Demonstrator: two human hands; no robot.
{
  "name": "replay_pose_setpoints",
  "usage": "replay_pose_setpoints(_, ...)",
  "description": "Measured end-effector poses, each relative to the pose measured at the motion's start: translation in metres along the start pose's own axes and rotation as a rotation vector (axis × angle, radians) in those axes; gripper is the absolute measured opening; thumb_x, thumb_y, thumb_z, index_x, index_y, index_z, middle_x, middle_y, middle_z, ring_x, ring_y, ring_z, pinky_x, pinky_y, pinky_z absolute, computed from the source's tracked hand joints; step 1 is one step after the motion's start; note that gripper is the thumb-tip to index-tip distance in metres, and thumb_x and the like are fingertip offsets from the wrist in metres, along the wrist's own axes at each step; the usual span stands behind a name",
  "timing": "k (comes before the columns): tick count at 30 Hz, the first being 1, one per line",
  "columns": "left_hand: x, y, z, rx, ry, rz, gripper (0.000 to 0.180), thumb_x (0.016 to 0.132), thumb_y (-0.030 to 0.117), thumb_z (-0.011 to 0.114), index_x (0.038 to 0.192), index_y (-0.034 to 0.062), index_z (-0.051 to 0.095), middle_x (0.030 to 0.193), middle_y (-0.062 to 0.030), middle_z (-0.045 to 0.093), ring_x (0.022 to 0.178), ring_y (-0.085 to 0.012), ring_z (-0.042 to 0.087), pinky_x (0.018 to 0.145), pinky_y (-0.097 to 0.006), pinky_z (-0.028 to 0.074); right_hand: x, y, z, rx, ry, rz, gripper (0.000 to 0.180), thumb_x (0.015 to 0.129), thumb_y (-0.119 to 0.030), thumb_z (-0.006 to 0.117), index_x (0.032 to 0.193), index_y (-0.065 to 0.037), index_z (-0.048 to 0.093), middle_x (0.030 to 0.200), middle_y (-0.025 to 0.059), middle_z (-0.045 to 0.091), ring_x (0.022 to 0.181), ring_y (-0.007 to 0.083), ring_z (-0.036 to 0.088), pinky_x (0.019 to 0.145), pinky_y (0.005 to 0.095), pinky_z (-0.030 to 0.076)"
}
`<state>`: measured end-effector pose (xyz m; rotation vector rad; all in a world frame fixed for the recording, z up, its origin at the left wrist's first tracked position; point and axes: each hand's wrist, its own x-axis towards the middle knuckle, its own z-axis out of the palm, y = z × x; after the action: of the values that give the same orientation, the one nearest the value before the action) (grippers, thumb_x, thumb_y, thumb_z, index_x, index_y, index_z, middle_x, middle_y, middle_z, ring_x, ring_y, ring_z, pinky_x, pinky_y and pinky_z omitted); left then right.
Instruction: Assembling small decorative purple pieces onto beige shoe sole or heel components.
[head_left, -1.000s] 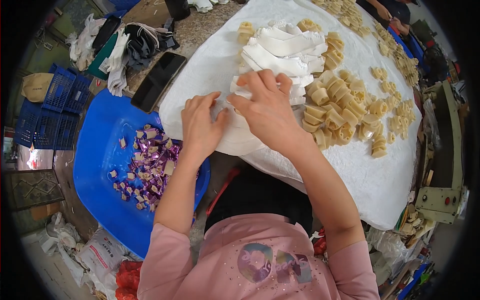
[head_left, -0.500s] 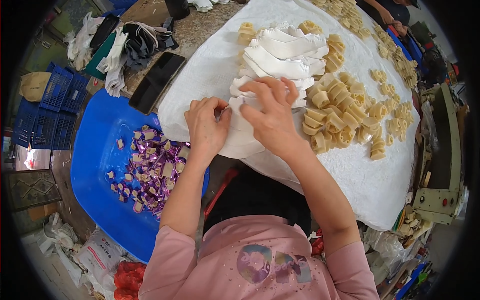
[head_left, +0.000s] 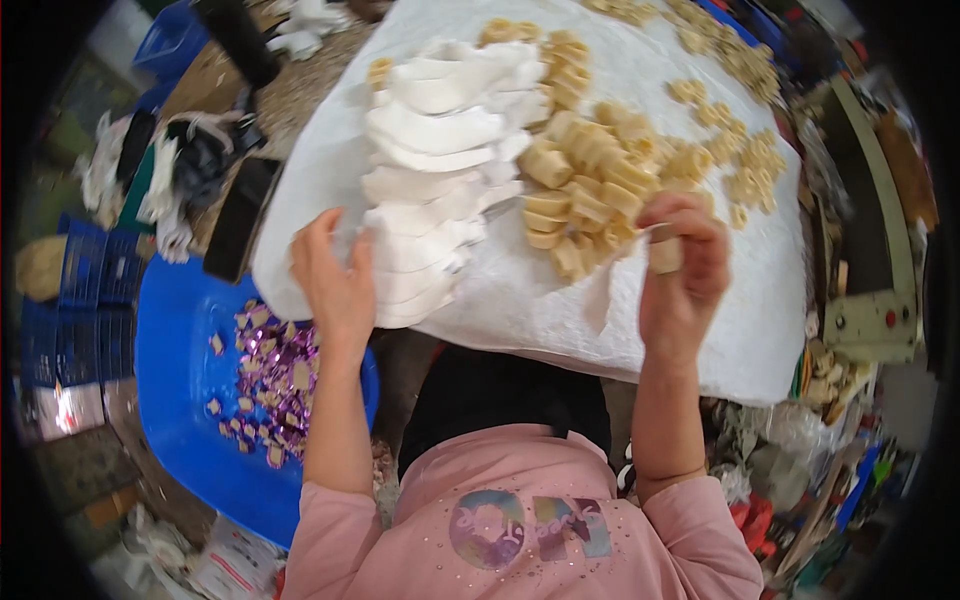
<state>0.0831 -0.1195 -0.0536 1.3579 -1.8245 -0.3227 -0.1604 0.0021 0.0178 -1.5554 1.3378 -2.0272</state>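
A stack of white, thin, overlapping strips [head_left: 430,190] lies across the left part of the white-covered table. My left hand [head_left: 335,280] is at the stack's lower left edge, thumb and fingers apart, holding nothing I can see. Right of the stack, over the bare cloth, my right hand [head_left: 690,270] is closed on a small beige piece [head_left: 663,252]. A blurred pale strip [head_left: 600,298] hangs beside this hand; whether the fingers hold it too I cannot tell. Heaped between the stack and my right hand are beige ring-shaped pieces [head_left: 590,185].
A blue tub [head_left: 185,400] with purple-wrapped small pieces [head_left: 275,370] stands at lower left. A black phone [head_left: 243,220] lies near the white cloth [head_left: 730,330]. More beige pieces [head_left: 735,60] spread at far right. A green metal machine [head_left: 870,320] stands at right.
My right hand has left the white stack and moved right, now with a small beige piece in it. My left hand has let go of the stack's edge, fingers spread. The view has shifted.
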Motion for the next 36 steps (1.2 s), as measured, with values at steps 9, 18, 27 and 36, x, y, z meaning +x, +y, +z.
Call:
replay_pose_setpoints(9,-0.043,0.120,0.001,-0.478,-0.574,0.508,0.031,0.078,0.008,0.062,0.108,-0.0005,0.058,0.088,-0.0135,0.054,0.072,-0.0299,0.057,0.064,-0.035,0.047,-0.030,-0.025,-0.005,-0.231,-0.292,0.032,0.015,0.076,0.001,0.061,0.090,-0.006,0.058,0.093,0.0105,0.055,0.088,0.0264,0.052,0.078,0.0339,0.041)
replay_pose_setpoints(18,-0.073,0.108,0.024,-0.874,-0.776,-0.052,0.017,0.090,0.001,0.046,0.093,-0.0074,0.061,0.081,-0.0085,0.058,0.063,-0.0128,0.051,0.055,-0.025,0.039,-0.057,0.005,-0.108,-0.572,0.160,0.325,0.027,0.078,-0.010,0.066,0.102,-0.003,0.059,0.097,0.0125,0.056,0.093,0.0243,0.052,0.082,0.0313,0.042)
replay_pose_setpoints(27,-0.077,0.124,0.037,-1.537,-0.844,-0.695,0.040,0.092,0.016,0.034,0.122,-0.0084,0.046,0.079,-0.0165,0.060,0.068,-0.0187,0.056,0.057,-0.028,0.044,-0.049,0.052,-0.149,-1.017,0.395,0.443,0.049,0.073,-0.011,0.070,0.119,0.001,0.053,0.096,0.0114,0.059,0.086,0.0197,0.055,0.075,0.0305,0.047)
replay_pose_setpoints(36,-0.082,0.116,0.042,-1.504,-0.836,-0.658,0.039,0.089,0.019,0.037,0.119,-0.0021,0.051,0.082,-0.0136,0.060,0.070,-0.0190,0.054,0.059,-0.029,0.041,-0.073,0.030,-0.098,-0.872,-0.096,0.272,0.051,0.071,-0.012,0.069,0.118,-0.003,0.053,0.097,0.0102,0.058,0.088,0.0224,0.056,0.083,0.0366,0.038)
